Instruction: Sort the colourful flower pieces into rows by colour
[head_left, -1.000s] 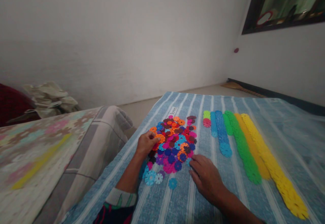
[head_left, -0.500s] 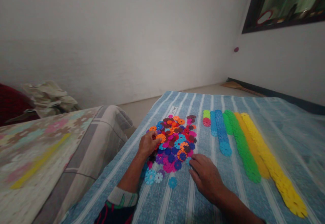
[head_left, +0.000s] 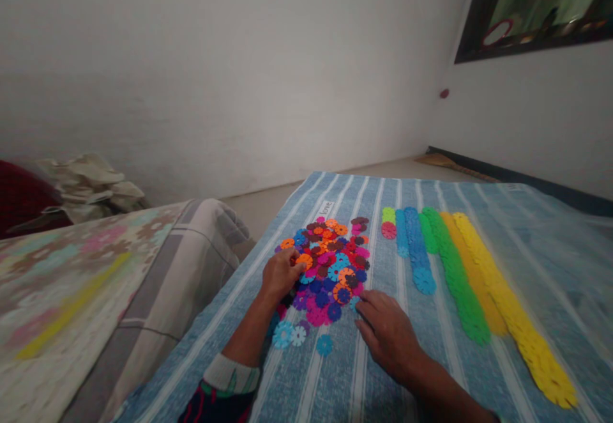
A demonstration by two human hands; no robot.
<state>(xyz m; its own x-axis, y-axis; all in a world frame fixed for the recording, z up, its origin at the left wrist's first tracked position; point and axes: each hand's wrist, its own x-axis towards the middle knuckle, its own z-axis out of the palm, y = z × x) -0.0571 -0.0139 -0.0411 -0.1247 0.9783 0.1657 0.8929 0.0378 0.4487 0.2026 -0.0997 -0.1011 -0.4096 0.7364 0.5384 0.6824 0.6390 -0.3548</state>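
Observation:
A pile of mixed coloured flower-shaped plastic discs (head_left: 330,266) lies on a blue striped cloth (head_left: 431,372). My left hand (head_left: 280,274) rests on the pile's left edge, fingers curled and pinching an orange disc (head_left: 303,261). My right hand (head_left: 387,330) lies at the pile's lower right, fingers together and touching a light blue disc (head_left: 354,302). To the right run sorted rows of discs: blue (head_left: 417,253), green (head_left: 457,279), orange (head_left: 479,282) and yellow (head_left: 512,311), with a short lime and pink row (head_left: 389,223) at their left.
A few loose light blue discs (head_left: 301,337) lie below the pile. A folded floral blanket (head_left: 96,295) lies to the left, with crumpled cloth (head_left: 90,183) behind it. White walls stand behind, and a dark-framed picture (head_left: 536,11) hangs at the upper right.
My left hand has crept slightly right into the pile, its fingertips closing on an orange disc. My right hand has stayed almost still.

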